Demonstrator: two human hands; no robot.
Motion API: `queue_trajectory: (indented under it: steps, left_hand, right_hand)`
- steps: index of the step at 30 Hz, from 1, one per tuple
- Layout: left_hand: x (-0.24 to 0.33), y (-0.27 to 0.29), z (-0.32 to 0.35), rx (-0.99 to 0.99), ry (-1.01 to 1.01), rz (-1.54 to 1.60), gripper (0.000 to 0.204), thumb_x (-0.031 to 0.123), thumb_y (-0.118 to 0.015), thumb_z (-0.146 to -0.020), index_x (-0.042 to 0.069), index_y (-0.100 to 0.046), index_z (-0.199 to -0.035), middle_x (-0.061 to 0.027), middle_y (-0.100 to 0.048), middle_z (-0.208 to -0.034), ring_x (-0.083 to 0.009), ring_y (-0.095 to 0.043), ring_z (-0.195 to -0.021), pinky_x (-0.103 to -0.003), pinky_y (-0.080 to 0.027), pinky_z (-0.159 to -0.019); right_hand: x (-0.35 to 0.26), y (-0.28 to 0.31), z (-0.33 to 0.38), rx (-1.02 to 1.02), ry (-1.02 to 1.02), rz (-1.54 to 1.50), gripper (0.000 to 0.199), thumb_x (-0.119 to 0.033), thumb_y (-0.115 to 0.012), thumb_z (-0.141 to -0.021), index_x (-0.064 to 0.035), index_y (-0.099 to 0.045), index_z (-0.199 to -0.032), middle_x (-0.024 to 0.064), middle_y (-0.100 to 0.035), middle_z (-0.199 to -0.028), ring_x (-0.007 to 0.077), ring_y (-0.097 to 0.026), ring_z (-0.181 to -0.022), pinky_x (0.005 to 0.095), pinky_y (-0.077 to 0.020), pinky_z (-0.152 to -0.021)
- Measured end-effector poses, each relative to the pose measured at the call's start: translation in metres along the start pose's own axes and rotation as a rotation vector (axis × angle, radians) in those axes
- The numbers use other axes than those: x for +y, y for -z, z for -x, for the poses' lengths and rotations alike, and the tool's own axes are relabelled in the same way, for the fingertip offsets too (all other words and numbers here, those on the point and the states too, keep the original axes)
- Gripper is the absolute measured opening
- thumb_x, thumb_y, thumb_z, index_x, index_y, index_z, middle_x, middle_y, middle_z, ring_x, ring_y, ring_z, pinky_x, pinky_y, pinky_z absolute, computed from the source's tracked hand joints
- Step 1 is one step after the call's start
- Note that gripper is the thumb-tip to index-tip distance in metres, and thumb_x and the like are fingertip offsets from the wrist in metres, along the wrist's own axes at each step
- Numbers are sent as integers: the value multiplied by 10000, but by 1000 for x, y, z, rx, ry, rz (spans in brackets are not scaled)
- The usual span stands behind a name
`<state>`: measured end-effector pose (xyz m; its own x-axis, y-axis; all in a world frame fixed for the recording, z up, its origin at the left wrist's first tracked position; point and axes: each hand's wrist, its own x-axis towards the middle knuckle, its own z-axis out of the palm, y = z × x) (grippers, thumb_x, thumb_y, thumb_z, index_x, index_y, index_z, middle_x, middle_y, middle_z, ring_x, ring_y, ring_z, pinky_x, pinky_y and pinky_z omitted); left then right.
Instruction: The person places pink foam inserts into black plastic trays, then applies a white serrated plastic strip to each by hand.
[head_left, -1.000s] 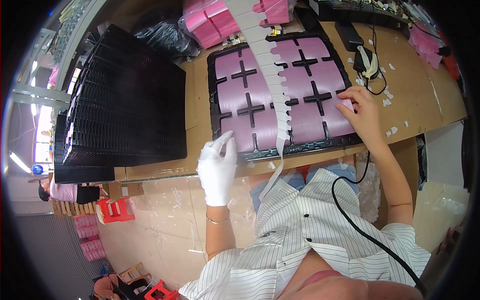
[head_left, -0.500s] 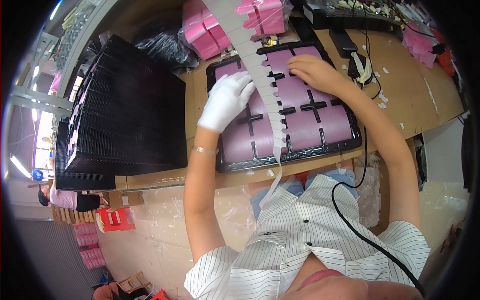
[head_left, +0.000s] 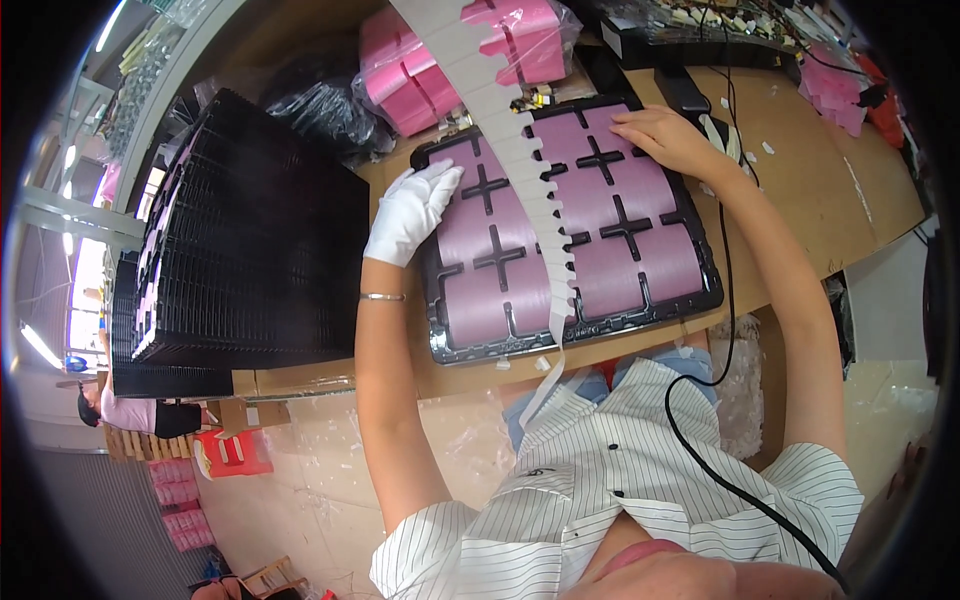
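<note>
A black plastic tray (head_left: 436, 325) lies in front of me, filled with several shiny purple-pink panels (head_left: 640, 275) set between raised black crosses. My left hand (head_left: 412, 210), in a white glove, rests on the tray's left edge, its fingers stretched out over a panel there. Bare, my right hand (head_left: 665, 140) lies at the far right corner with fingers extended onto the purple surface. Neither hand visibly grips anything. A pale strip with a notched edge (head_left: 510, 165) runs across the middle of the view, hiding part of the tray; whether it touches the tray I cannot tell.
At the left stands a tall stack of black trays (head_left: 265, 240). Beyond my tray are pink blocks in clear plastic (head_left: 400, 75) and a black plastic bag (head_left: 335, 110). A black cable (head_left: 731, 290) runs down past the tray's right side. White scraps (head_left: 768, 147) dot the cardboard-covered table (head_left: 820, 210).
My left hand has moved left, from the panels to the tray's edge. My right hand has shifted right toward the far corner. The tray sits slightly lower in view and looks a little turned.
</note>
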<state>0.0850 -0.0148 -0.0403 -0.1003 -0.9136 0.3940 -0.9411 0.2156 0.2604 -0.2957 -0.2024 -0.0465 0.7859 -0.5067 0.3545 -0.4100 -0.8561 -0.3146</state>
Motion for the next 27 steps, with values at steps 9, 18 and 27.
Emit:
queue_trajectory:
  steps: [9,18,27]
  left_hand:
    - [70,29,44,-179,-96,168,283,273,-605,-933,77,-705,-1111,-124,-669,-1192,-275,-612,-1137,-421,-381,-1082]
    - [77,42,49,-230,-25,46,638,458,-850,-608,56,-677,-1072,-123,-654,-1053,-311,-607,-1003,-443,-403,-1026]
    - [84,20,135,11,590,350,893,323,-774,-820,-61,-296,-1469,-243,-386,-1480,-329,-379,-1384,-365,-313,-1127]
  right_hand:
    - [-61,16,57,-137,154,-185,283,-153,-570,-936,-39,-648,-1184,115,-577,-1349,300,-536,-1243,464,-329,-1130]
    - [-79,35,70,-206,26,-90,529,-296,-818,-665,-13,-627,-1069,103,-556,-1292,322,-498,-1227,435,-341,-1116]
    - [-78,42,126,-48,-84,-248,769,-393,-702,-829,-70,-390,-1453,123,-333,-1537,325,-165,-1478,470,-121,-1198]
